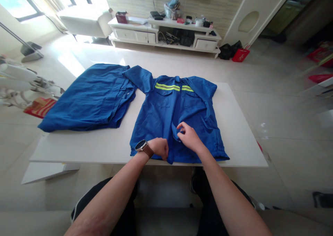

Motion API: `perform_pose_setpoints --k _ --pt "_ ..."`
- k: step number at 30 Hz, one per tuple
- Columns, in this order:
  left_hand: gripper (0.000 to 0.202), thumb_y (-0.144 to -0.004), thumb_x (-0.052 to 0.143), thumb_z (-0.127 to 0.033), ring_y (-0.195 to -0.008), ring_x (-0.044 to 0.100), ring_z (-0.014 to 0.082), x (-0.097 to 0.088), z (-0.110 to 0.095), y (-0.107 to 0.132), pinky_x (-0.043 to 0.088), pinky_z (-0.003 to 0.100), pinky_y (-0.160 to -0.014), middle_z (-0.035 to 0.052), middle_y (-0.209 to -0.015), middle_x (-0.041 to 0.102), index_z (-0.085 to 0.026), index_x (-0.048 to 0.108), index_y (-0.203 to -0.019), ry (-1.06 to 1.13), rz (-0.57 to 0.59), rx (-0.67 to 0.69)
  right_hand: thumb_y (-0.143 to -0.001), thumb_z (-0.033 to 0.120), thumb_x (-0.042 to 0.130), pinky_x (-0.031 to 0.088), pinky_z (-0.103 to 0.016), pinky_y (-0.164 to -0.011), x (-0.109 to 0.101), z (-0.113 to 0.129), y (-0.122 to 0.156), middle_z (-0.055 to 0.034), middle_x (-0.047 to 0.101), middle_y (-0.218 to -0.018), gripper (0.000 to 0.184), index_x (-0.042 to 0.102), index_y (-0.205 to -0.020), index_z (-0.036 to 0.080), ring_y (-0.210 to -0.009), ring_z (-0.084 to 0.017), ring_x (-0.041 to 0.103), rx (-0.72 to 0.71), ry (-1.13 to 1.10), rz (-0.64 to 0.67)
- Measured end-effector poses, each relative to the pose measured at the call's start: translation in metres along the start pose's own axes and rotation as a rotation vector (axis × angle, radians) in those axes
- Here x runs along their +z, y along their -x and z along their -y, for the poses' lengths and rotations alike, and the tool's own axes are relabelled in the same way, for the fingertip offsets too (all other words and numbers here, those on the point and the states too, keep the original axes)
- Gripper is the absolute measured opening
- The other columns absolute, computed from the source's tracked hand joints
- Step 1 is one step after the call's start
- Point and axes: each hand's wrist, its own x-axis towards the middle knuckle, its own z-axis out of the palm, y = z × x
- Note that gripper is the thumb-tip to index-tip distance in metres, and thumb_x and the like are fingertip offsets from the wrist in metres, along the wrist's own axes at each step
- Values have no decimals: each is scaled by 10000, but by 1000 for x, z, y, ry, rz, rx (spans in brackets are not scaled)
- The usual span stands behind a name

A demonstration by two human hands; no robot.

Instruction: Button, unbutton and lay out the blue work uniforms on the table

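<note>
A blue work jacket point(156, 121) with yellow-and-grey reflective stripes across its chest lies front side up on a white table point(241, 139). My left hand point(160, 147), with a watch on the wrist, is closed on the jacket's front edge near the bottom hem; its fingertips are partly hidden. A little higher and to the right, my right hand point(189, 136) has its thumb and fingers bent around the other front edge, which stands raised in a fold. The sleeve on the left stretches outward, while the right one lies folded in over the jacket.
Left of the jacket, a heap of folded blue clothing point(88, 97) covers part of the table and reaches past its edge. A white TV cabinet point(130, 35) with assorted items stands against the far wall. Beside it on the floor sits a red bag point(240, 55).
</note>
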Motion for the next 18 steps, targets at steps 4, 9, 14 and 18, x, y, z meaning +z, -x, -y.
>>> perform_pose_setpoints --k 4,9,14,18 --pt "165 -752 749 -223 -837 741 198 -4 0 2 534 242 -725 16 -897 804 -225 821 -900 15 -105 25 -795 187 625 433 -247 -674 6 -3 6 40 693 -784 464 583 -1255 225 -718 -158 625 -32 76 462" --pt "413 -905 611 -226 -1264 643 268 -4 4 5 491 341 -1081 138 -1328 701 -159 674 -1308 -188 -570 -63 -1000 433 524 478 -370 -1012 6 -7 6 -124 687 -1326 518 506 -1463 202 -1216 -268 640 8 296 227" --pt "533 -920 644 -271 -1459 481 331 11 7 -2 421 407 -1192 186 -1592 477 -143 596 -1436 -269 -403 -166 -1010 364 490 317 -425 -1227 11 -13 10 -157 373 -1652 623 410 -1589 149 -1521 -298 368 51 498 439" --pt "336 -918 626 -261 -1245 669 329 10 -4 1 539 407 -1052 194 -1381 665 -145 737 -1213 -314 -360 -184 -979 355 510 427 -437 -1135 13 -7 15 -178 534 -1533 578 521 -1525 166 -1368 -330 562 37 571 588"
